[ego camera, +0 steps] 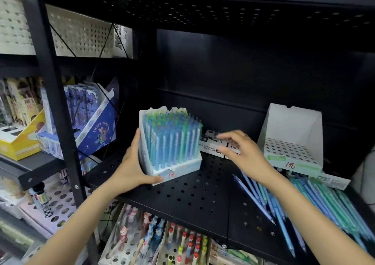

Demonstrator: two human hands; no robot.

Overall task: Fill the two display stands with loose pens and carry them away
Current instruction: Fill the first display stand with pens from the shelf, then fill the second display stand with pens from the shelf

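Note:
A white display stand (174,168) packed with upright blue and green pens stands on the black perforated shelf (194,191). My left hand (134,167) grips its left side and front corner. My right hand (239,149) hovers to the right of that stand, fingers spread and relaxed, holding nothing. A second white stand (292,143) with empty holes sits at the shelf's right. A heap of loose blue and green pens (316,203) lies in front of the empty stand, under my right forearm.
Small white boxes (213,145) lie at the back of the shelf behind my right hand. A black upright post (58,106) borders the shelf on the left, with boxed stationery beyond it. Trays of novelty pens (162,242) fill the shelf below.

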